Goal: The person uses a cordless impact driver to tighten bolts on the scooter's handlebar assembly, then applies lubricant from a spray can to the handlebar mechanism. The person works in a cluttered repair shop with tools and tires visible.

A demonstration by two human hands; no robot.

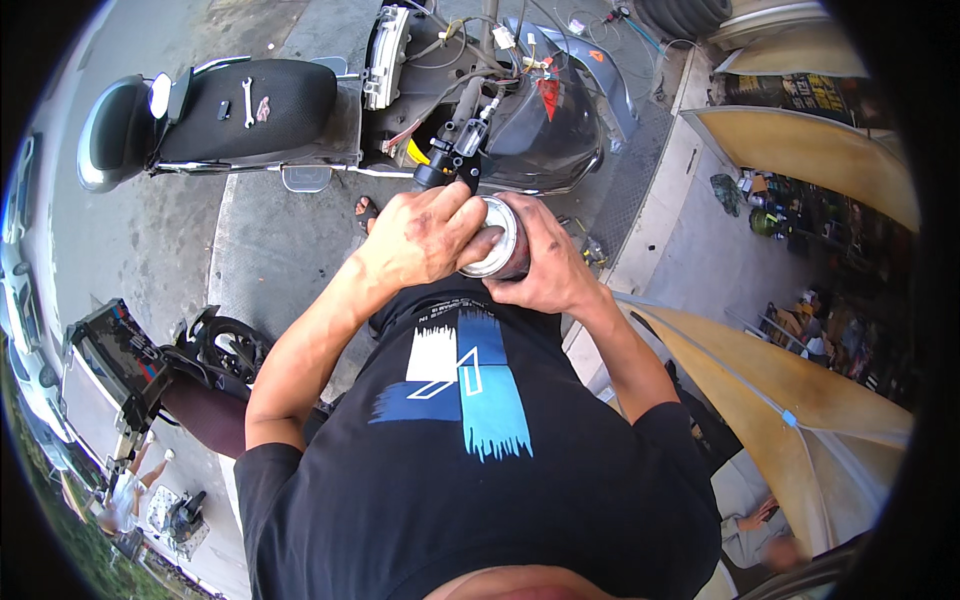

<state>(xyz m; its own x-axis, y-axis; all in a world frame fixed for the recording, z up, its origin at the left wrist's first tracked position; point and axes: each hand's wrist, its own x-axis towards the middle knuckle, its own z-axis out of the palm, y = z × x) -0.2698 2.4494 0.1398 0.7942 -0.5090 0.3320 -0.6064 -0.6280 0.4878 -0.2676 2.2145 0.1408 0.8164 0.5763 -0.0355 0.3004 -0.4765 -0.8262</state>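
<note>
In front of my body is a drink can (517,262) with a silver top and a dark reddish side, its top tilted up toward me. My right hand (552,258) wraps round the can's right side. Over the top, the fingers of my left hand (425,235) are bent, with the thumb pressed on the rim area. They hide part of the lid, so whether it is opened cannot be seen. Just beyond my hands is a black handlebar control (455,160) with a lever, on a partly stripped scooter (530,130) with exposed wiring.
On the scooter's black seat (290,105) lie a wrench (249,103) and small parts. Another motorbike (225,345) stands at left. Tan panels (800,150) and a cluttered shop interior (800,210) line the right. Another person's hand (762,513) shows at lower right.
</note>
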